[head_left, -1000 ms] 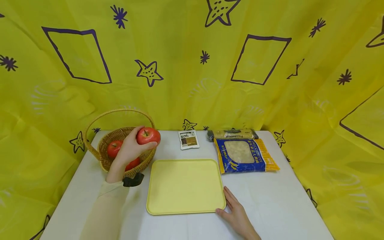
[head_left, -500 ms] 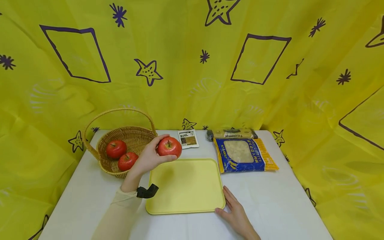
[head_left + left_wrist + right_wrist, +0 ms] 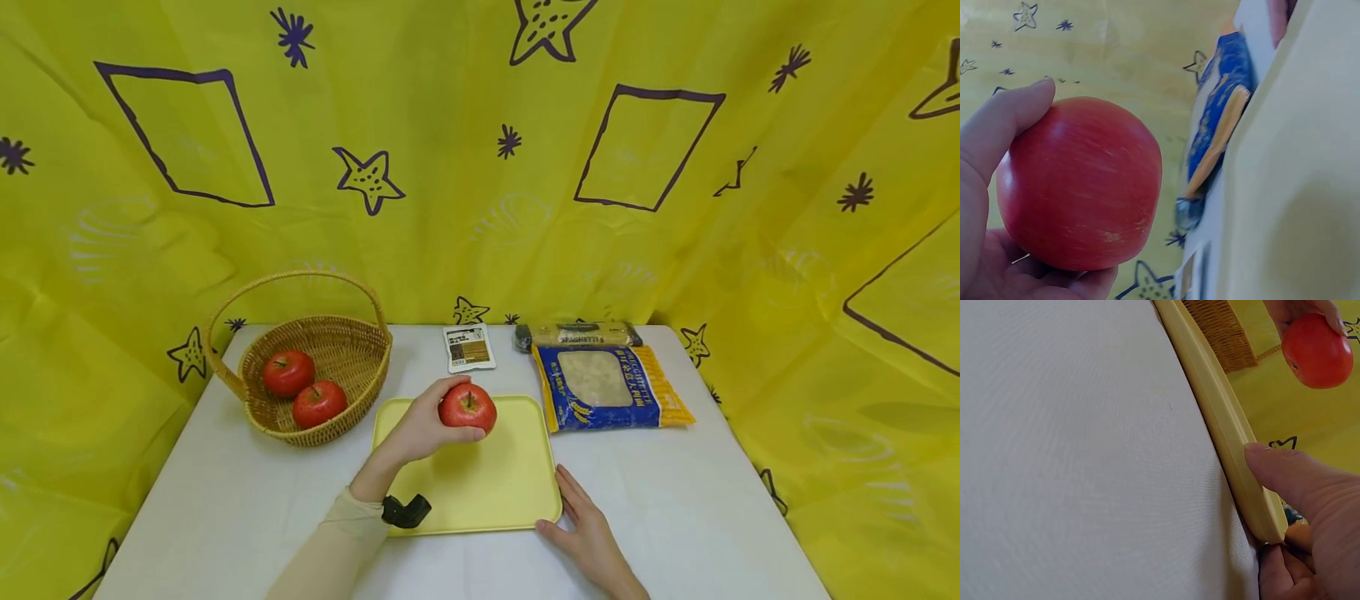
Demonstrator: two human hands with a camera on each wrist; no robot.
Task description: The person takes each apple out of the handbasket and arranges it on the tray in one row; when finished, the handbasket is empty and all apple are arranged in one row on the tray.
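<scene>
My left hand [image 3: 423,427] grips a red apple [image 3: 469,409] from its left side, thumb in front and fingers behind. The apple is held above the pale yellow tray [image 3: 513,492], apart from it, and casts a shadow there. Up close in the left wrist view, the apple [image 3: 1085,187] has faint streaks. My right hand [image 3: 588,537] holds the tray's near right corner, thumb at the front rim and fingers along the right side. In the right wrist view the thumb touches the rim [image 3: 1235,450]; some fingertips are hidden.
A wicker basket [image 3: 367,367] with a tall handle stands at the left, holding two red apples [image 3: 288,372]. Behind the tray lies a small white packet [image 3: 468,348]. At the back right are a spaghetti pack [image 3: 581,335] and a blue pasta bag [image 3: 607,387].
My left hand has carried the apple from above the basket rightward and nearer, to over the tray. My right hand has stayed at the tray's corner.
</scene>
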